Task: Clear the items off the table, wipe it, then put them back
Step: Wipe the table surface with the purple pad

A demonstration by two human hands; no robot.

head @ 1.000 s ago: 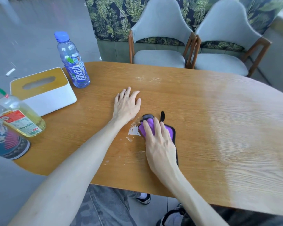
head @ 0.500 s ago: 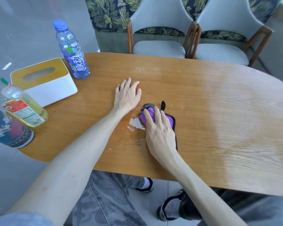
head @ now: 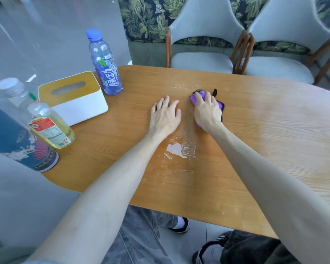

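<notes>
Your hands are both down on the bench (head: 255, 149): left hand (head: 165, 116) flat, fingers spread, holding nothing; right hand (head: 207, 109) pressing the purple cloth (head: 220, 105) mid-bench, fingers curved over it. You look mid-wipe: a wet patch (head: 176, 148) sits near your forearms, unwiped. Clearing looks only partial. Four items crowd the left end: one blue-capped bottle (head: 105, 63), one tissue box (head: 74, 97), one oil bottle (head: 44, 121), one dark canister (head: 17, 141). Chairs (head: 202, 61) behind: two. Putting back seems undone.
</notes>
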